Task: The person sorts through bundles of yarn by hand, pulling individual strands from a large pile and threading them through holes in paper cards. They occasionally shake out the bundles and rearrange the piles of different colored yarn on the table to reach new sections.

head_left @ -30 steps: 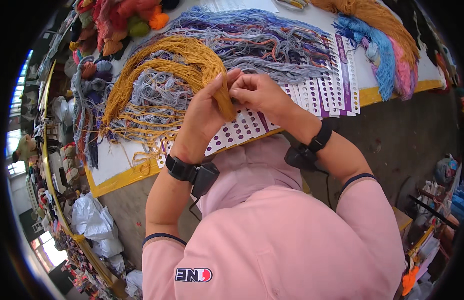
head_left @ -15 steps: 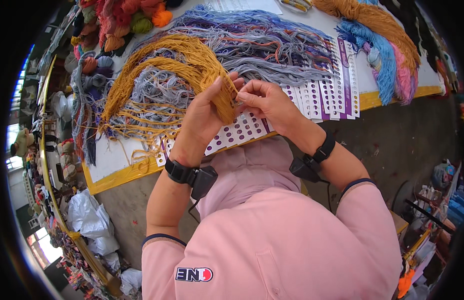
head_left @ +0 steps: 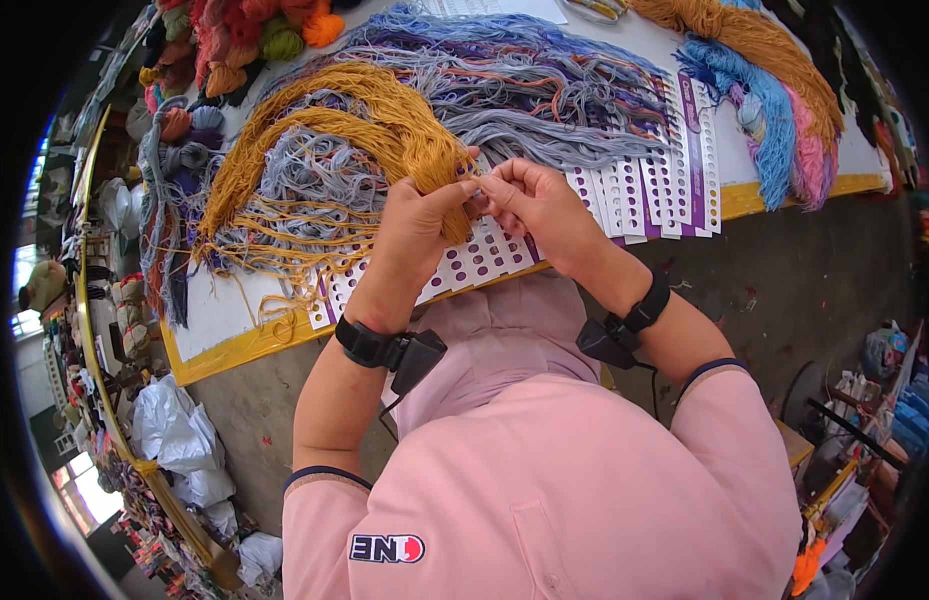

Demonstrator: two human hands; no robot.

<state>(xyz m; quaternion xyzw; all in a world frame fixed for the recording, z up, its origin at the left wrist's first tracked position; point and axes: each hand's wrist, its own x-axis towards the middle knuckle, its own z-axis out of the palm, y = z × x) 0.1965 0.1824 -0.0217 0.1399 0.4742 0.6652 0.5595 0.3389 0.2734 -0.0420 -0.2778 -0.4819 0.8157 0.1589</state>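
A thick hank of mustard-yellow yarn (head_left: 349,90) arches across the table, its right end gathered in my left hand (head_left: 412,225). The left thumb lies over the front of the bundle, with fingers wrapped behind it. Close beside the bundle, my right hand (head_left: 544,212) pinches with thumb and forefinger, its tips meeting the left thumb tip. Whatever lies in that pinch is too small to make out. Beneath both hands lie white and purple cards with punched holes (head_left: 489,262). Grey-blue yarn (head_left: 554,140) spreads behind and under the mustard hank.
The white table has a yellow front edge (head_left: 219,362). Coloured yarn balls (head_left: 246,45) are heaped at the back left. Brown, blue and pink hanks (head_left: 774,110) lie at the right. White plastic bags (head_left: 179,430) sit on the left beside a long yellow-edged shelf.
My left thumb has come down over the mustard bundle toward the right fingertips. The right hand stays close to the same spot, its fingers slightly more curled.
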